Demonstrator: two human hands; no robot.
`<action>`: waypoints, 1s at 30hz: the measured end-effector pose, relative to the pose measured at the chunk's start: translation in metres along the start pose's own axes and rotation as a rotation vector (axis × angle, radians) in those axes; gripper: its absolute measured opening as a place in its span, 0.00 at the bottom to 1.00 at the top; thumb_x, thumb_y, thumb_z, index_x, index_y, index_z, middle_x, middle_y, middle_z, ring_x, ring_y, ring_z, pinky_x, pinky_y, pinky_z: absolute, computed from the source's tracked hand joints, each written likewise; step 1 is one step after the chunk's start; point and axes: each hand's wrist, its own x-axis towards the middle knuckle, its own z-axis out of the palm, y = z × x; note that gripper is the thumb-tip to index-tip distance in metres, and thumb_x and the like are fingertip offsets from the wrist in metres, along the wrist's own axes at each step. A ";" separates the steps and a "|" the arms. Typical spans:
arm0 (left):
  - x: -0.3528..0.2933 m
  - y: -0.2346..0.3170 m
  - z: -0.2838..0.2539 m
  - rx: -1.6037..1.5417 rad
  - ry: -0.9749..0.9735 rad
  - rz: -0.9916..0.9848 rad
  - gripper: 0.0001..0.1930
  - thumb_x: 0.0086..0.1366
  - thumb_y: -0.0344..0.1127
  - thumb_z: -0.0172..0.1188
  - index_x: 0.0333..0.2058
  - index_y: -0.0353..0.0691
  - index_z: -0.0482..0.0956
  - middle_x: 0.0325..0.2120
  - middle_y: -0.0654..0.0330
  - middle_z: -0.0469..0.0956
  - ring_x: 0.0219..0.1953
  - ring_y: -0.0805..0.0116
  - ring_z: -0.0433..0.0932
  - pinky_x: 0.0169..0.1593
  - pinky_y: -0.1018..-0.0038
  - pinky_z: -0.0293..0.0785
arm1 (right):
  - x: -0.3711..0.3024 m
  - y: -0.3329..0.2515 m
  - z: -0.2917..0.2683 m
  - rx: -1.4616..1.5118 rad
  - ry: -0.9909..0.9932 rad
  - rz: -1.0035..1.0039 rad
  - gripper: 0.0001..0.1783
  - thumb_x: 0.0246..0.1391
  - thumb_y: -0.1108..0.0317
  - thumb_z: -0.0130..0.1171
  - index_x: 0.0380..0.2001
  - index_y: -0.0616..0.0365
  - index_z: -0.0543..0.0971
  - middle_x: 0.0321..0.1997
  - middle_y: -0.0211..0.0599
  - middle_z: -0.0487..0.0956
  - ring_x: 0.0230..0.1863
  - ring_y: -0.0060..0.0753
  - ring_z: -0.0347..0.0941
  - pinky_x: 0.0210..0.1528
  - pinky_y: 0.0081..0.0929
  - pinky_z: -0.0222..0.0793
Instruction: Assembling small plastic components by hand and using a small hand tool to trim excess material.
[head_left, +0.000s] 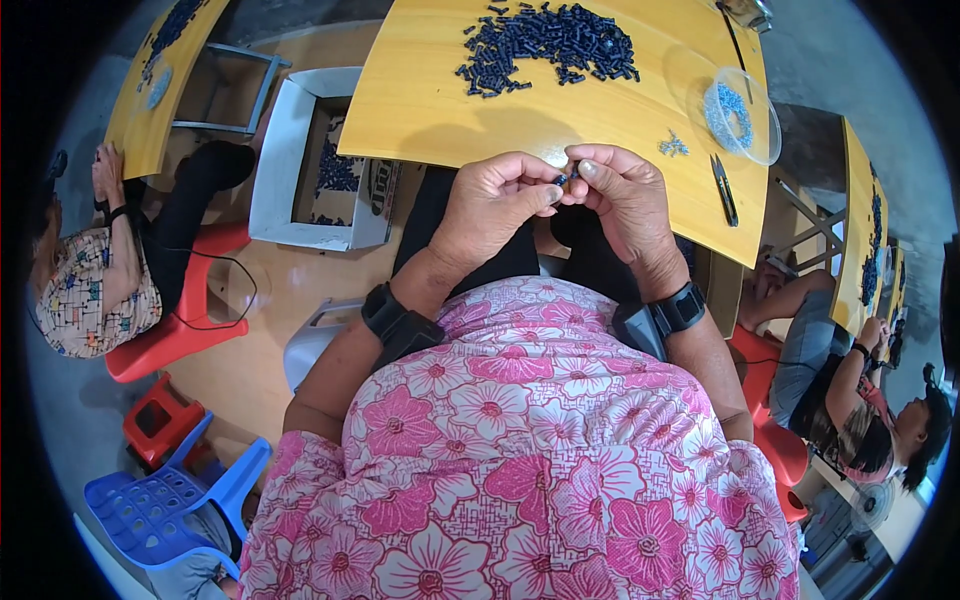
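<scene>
Both hands meet just in front of the table's near edge. Between the thumb and fingers of my left hand (500, 200) is a small dark blue piece (561, 180), mostly covered by the fingertips. My right hand (628, 195) pinches at the same spot from the other side; what its fingertips grip is too small to make out. Beyond the hands, a heap of small dark tube-like pieces (560, 40) is spread on the yellow table (420, 100). Right of my hands lie a little cluster of light blue bits (673, 145) and black-handled thread snips (724, 190).
A clear round tub (765, 125) of light blue bits stands at the table's right. On the floor at left is a white-sided box (280, 165) with dark pieces in it. Persons sit at other tables on both sides. A blue plastic chair (150, 515) and red stools (162, 418) stand lower left.
</scene>
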 end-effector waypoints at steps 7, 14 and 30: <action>0.000 -0.001 0.002 -0.060 0.020 0.020 0.07 0.60 0.24 0.58 0.38 0.28 0.76 0.33 0.56 0.79 0.35 0.73 0.79 0.38 0.80 0.78 | 0.000 0.001 -0.001 -0.001 -0.017 0.017 0.08 0.55 0.78 0.54 0.38 0.67 0.77 0.26 0.36 0.77 0.28 0.25 0.74 0.35 0.22 0.74; -0.001 0.003 0.001 -0.010 -0.012 0.021 0.08 0.62 0.25 0.57 0.40 0.28 0.75 0.35 0.54 0.79 0.37 0.71 0.79 0.40 0.79 0.76 | 0.002 0.004 -0.005 0.057 -0.038 0.039 0.06 0.54 0.77 0.55 0.36 0.65 0.77 0.24 0.35 0.76 0.27 0.27 0.74 0.33 0.24 0.75; 0.001 0.002 0.000 0.046 -0.012 0.018 0.08 0.62 0.24 0.56 0.40 0.28 0.75 0.35 0.55 0.79 0.37 0.72 0.79 0.40 0.79 0.77 | 0.003 -0.002 -0.002 -0.063 -0.058 -0.009 0.05 0.54 0.76 0.55 0.34 0.64 0.77 0.24 0.34 0.77 0.26 0.25 0.75 0.33 0.21 0.73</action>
